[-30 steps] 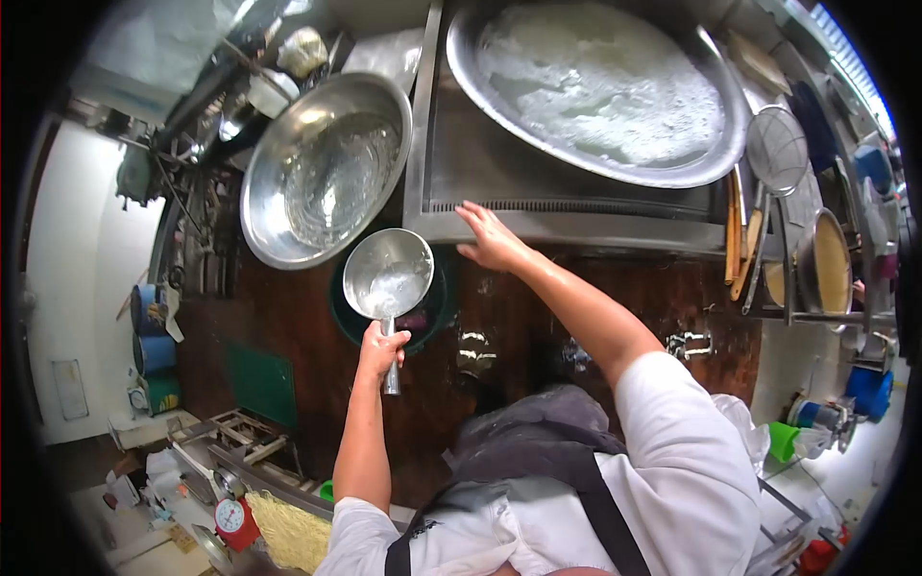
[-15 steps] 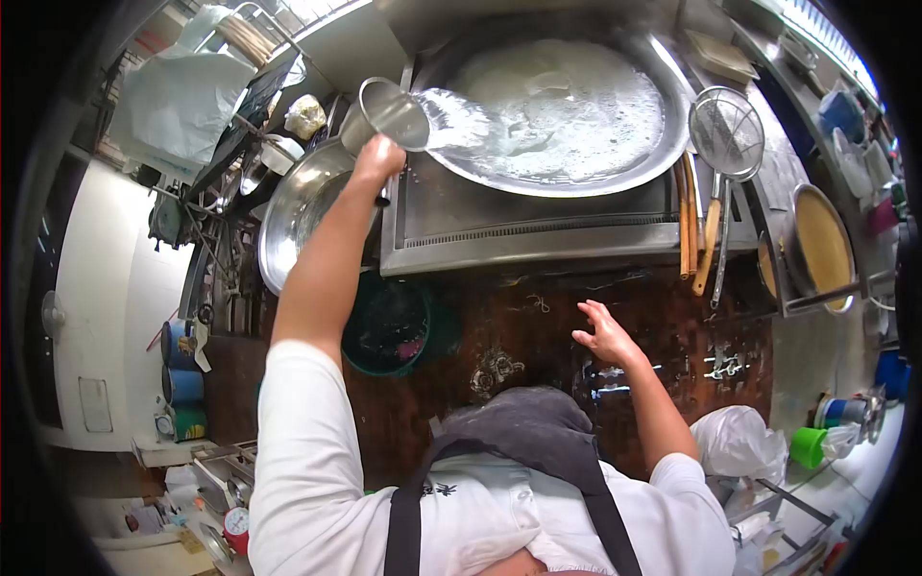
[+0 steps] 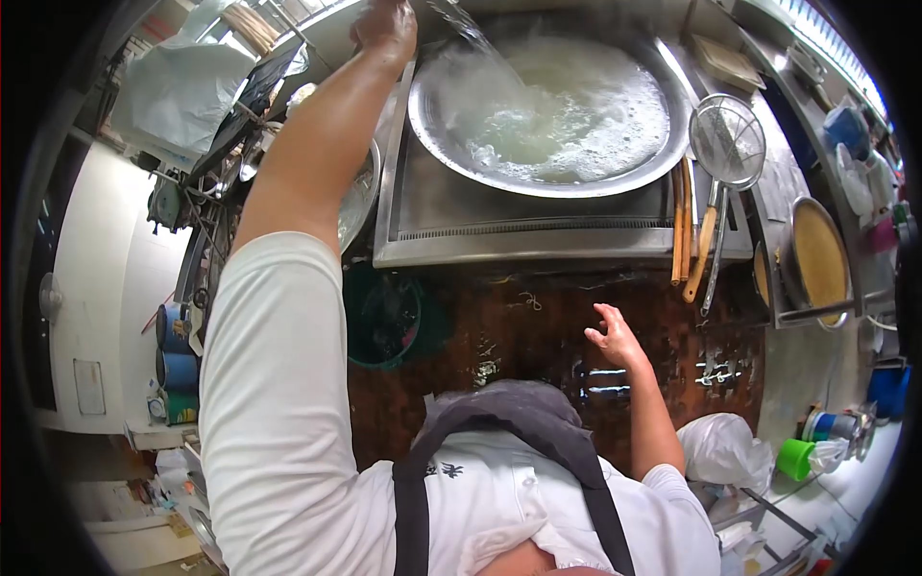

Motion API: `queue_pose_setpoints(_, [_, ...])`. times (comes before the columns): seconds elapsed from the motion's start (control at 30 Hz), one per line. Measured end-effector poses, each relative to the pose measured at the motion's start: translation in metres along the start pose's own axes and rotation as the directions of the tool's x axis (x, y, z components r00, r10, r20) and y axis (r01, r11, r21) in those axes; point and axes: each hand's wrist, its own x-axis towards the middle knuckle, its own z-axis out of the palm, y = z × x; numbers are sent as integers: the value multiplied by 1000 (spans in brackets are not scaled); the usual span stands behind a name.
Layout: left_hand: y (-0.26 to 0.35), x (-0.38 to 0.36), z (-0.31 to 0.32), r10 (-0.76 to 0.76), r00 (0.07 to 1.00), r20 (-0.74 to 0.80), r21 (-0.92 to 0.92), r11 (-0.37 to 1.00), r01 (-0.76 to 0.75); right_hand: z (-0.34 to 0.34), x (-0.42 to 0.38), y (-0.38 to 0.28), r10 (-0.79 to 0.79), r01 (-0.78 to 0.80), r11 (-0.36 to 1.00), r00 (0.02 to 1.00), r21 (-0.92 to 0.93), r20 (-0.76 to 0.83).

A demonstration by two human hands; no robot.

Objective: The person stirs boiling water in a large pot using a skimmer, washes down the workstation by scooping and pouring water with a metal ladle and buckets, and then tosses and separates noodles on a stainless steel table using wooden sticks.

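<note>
My left hand (image 3: 386, 31) is raised at the top edge, left of the large steel wok (image 3: 538, 188). Its fingers are closed, but what they hold is out of the frame. A stream of water (image 3: 480, 43) falls from the top edge beside this hand into the wok. Pale, foamy liquid (image 3: 567, 125) churns there under steam. My right hand (image 3: 618, 339) hangs in front of the stove over the wet floor, fingers apart, holding nothing. Partly behind my left arm, a steel basin (image 3: 361, 197) shows its right side.
The wok sits in a steel stove top (image 3: 528, 240). To its right rests a mesh strainer (image 3: 727, 140) beside wooden sticks (image 3: 681, 226). A green bucket (image 3: 384, 322) stands on the wet brown floor. A round pan (image 3: 816, 254) is on the right-hand rack.
My left hand has moved up and away, and the metal dipper it held over the wok's left edge has left the view. The water stream now falls from higher. My right hand has barely moved.
</note>
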Motion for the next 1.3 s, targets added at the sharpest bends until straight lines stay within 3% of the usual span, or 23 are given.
queue_pose_setpoints(0.03, [2, -14, -8, -14, 997, 77, -8, 1000, 15, 1, 1, 0, -2, 2, 1000, 1000, -8, 7])
queue_pose_setpoints(0.1, [-36, -46, 97, -7, 999, -42, -200, 980, -2, 5, 3, -2, -1, 1, 1000, 999, -21, 36])
queue_pose_setpoints(0.13, [-30, -89, 95, -140, 978, 158, -271, 946, 179, 7, 4, -4, 1, 0, 1000, 999, -30, 52])
queue_pose_setpoints(0.2, [-34, -168, 124, -236, 914, 330, -402, 841, 362, 12, 6, -8, 13, -12, 1000, 996, -21, 83])
queue_pose_setpoints(0.23, [-36, -209, 136, -276, 897, 344, -552, 713, 431, 16, 6, -10, 26, -25, 1000, 995, -16, 98])
queue_pose_setpoints(0.27, [-63, -254, 214, -294, 838, 459, -533, 664, 525, 18, 2, -9, 44, -42, 999, 991, -20, 124])
queue_pose_setpoints(0.33, [-54, -313, 210, -381, 596, 707, -556, 221, 801, 27, 3, 1, 45, -34, 997, 986, -69, 163])
queue_pose_setpoints(0.4, [-54, -355, 215, -333, 453, 827, -492, -39, 870, 34, 6, 7, -16, 52, 983, 980, -174, 199])
queue_pose_setpoints(0.47, [-63, -385, 227, -217, 406, 888, -439, -137, 888, 31, 4, -17, 27, 18, 983, 970, -182, 243])
queue_pose_setpoints(0.6, [-85, -425, 272, -201, 357, 912, -385, -121, 915, 44, 15, -26, 10, 65, 965, 959, -253, 284])
queue_pose_setpoints(0.7, [-102, -430, 255, -236, 344, 909, -386, -163, 908, 61, 24, -27, 20, 58, 968, 951, -243, 308])
queue_pose_setpoints(0.73, [-110, -438, 246, -281, 367, 887, -410, -111, 905, 70, 29, -23, 36, 42, 974, 941, -223, 336])
queue_pose_setpoints(0.8, [-133, -491, 271, -501, 571, 650, -435, 371, 820, 89, 37, -27, 143, -19, 959, 894, -282, 426])
queue_pose_setpoints(0.9, [-185, -574, 200, -608, 505, 613, -543, 140, 828, 131, 55, -14, 127, 76, 938, 834, -339, 537])
queue_pose_setpoints(0.97, [-220, -679, 187, -711, 371, 598, -444, 92, 891, 170, 66, -51, 94, 156, 930, 774, -333, 626])
queue_pose_setpoints(1.0, [-244, -729, 164, -691, 188, 698, -307, -51, 950, 192, 74, -63, 54, 227, 913, 757, -339, 652])
queue_pose_setpoints(1.03, [-265, -799, 163, -697, 60, 715, -168, -88, 982, 218, 85, -75, 11, 301, 892, 731, -337, 682])
queue_pose_setpoints(1.07, [-282, -850, 143, -745, -137, 653, 5, -176, 984, 246, 94, -88, -24, 372, 867, 698, -333, 716])
queue_pose_setpoints(1.13, [-319, -958, 124, -655, -505, 562, 148, -520, 841, 306, 101, -149, 42, 386, 835, 666, -392, 745])
queue_pose_setpoints(1.2, [-363, -995, 68, -597, -647, 474, 240, -619, 748, 373, 102, -201, 79, 401, 814, 642, -421, 763])
queue_pose_setpoints(1.3, [-411, -1103, 75, -633, -662, 402, 310, -586, 749, 473, 116, -220, 1, 466, 819, 581, -334, 814])
